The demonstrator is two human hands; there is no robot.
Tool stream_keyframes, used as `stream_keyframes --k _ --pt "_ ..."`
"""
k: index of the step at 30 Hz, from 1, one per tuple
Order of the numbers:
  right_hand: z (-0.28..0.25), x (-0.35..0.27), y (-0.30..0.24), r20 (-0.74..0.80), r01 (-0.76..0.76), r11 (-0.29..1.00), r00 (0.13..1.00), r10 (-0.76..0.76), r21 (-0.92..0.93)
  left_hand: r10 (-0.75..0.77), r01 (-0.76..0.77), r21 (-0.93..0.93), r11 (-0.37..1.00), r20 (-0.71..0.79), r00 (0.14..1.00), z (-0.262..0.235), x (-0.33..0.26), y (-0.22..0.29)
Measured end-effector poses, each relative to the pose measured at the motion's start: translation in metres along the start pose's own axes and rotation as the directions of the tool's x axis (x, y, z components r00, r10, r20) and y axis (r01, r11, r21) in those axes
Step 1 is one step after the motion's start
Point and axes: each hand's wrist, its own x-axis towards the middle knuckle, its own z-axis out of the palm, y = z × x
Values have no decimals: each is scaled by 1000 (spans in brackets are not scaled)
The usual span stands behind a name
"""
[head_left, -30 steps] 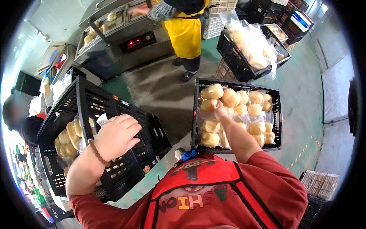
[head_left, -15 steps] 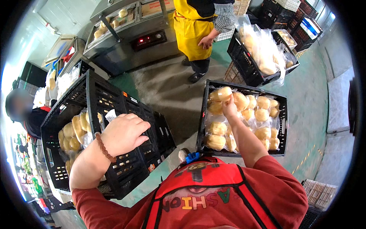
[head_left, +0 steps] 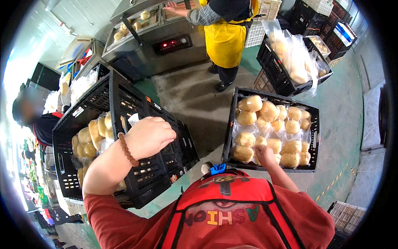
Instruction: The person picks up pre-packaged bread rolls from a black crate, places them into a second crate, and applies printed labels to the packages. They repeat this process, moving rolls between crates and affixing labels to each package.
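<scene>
My right hand (head_left: 266,155) is over the near side of a black crate (head_left: 271,93), its fingers closed at a clear bag of peeled potatoes (head_left: 274,145). Several more such bags fill that crate, with pale yellow potatoes (head_left: 250,103) showing through the plastic. On the left, my left hand (head_left: 151,137) is raised at the side of another black crate (head_left: 78,111), fingers curled in; what they hold, if anything, is hidden. A white label (head_left: 133,119) shows just behind that hand. Bagged potatoes (head_left: 86,139) lie inside this left crate.
Beyond the right crate stands a black crate (head_left: 269,62) of bagged potatoes. A steel packing machine (head_left: 145,54) is at the back, with a person in a yellow apron (head_left: 226,43) beside it. Another person (head_left: 43,126) is at far left. White crates (head_left: 348,216) sit lower right.
My right hand has moved from the far-left bag toward the near side of the crate. My left hand's fingers have curled in. The aproned person has reached an arm over the machine.
</scene>
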Motion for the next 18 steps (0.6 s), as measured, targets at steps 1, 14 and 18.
stream_keyframes --k 1,14,18 --pt "4 -20 9 42 -19 1000 999 19 3 8 -8 1 1000 7 1000 0 0 0" --pt "44 -83 27 -137 126 893 970 -203 -432 -104 107 -11 994 130 986 -10 4 16" --pt "45 -82 28 -196 62 928 970 -143 -367 -46 46 -16 999 37 998 -9 5 19"
